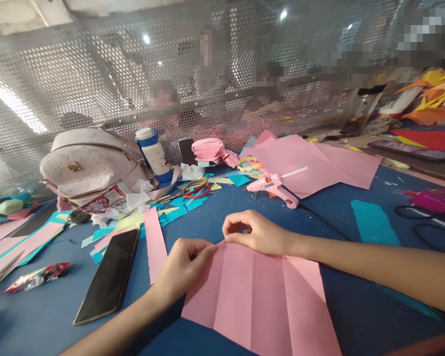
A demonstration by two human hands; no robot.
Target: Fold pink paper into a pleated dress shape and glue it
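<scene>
The glue gun (274,189) lies behind the held sheet (269,301).

At lower centre, the left hand (188,261) and right hand (255,231) pinch a creased pink sheet (269,299) by its top edge; a phone (109,277) lies at lower left.

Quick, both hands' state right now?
Left hand: closed, pinching the pink sheet near its far left corner.
Right hand: closed, pinching the sheet's far edge beside it.

bare hands (257,232), slim bare forearms (359,262)
</scene>
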